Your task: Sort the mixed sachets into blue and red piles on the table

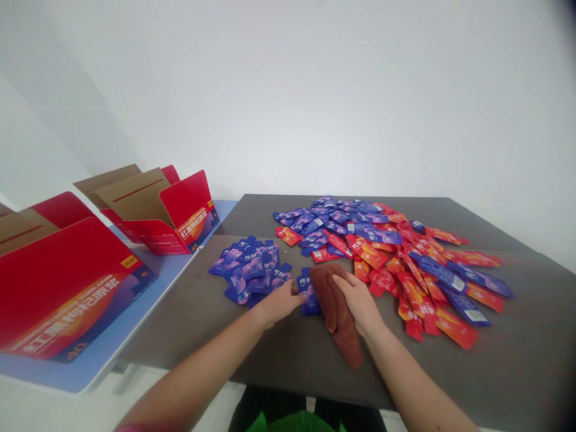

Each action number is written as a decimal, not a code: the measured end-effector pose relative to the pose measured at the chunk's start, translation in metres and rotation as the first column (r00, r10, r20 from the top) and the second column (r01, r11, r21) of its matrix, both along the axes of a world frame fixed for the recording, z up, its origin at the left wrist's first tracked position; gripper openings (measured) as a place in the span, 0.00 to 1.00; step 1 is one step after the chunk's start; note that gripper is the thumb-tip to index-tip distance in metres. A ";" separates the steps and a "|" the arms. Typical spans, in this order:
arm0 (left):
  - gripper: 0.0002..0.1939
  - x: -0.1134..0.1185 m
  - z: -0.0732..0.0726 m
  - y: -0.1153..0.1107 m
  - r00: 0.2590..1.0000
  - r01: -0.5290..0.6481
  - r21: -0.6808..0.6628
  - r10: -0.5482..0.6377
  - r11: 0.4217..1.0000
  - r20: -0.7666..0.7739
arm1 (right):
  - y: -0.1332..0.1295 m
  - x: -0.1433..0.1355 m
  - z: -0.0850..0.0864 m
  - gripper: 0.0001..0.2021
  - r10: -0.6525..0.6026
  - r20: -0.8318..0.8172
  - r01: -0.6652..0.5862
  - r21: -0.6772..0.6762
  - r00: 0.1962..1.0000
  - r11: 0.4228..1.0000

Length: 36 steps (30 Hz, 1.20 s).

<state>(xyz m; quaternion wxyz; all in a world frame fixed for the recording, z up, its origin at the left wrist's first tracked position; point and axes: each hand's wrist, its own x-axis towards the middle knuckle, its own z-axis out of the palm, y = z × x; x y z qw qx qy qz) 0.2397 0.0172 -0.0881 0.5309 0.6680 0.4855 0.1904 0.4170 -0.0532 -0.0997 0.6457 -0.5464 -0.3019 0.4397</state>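
Observation:
My right hand [359, 304] is closed on a folded brown cloth [335, 306], which hangs down toward the table's front edge. To its left, my left hand [279, 304] has its fingers curled at the left edge of a small stack of blue sachets [308, 294]. The cloth's left edge meets or overlaps the stack. Left of that hand lies a loose heap of blue sachets [252, 267]. A larger mixed pile spreads behind and to the right, with blue sachets [337, 213] at the back and red sachets [418, 294] nearer me.
The sachets lie on a dark grey table [279, 348]. At the left, on a lower light-blue surface [164, 300], stand two open red cartons, a near carton [67, 282] and a far carton [175, 222], flaps up. A white wall [315, 96] rises behind.

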 end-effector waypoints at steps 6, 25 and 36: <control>0.15 0.017 -0.025 -0.014 0.951 -0.004 -0.354 0.113 0.935 0.286 | 0.006 -0.015 -0.008 0.18 0.102 -0.005 -0.102 0.012 0.995 0.995; 0.16 0.009 0.031 -0.047 0.879 0.246 0.303 -0.344 0.921 0.331 | -0.005 0.010 0.013 0.18 -0.124 0.666 0.142 0.027 0.736 0.989; 0.21 0.024 0.030 -0.054 0.936 0.325 0.715 -0.320 0.618 -0.149 | -0.009 -0.007 -0.001 0.27 0.103 0.385 -0.157 0.114 0.917 0.981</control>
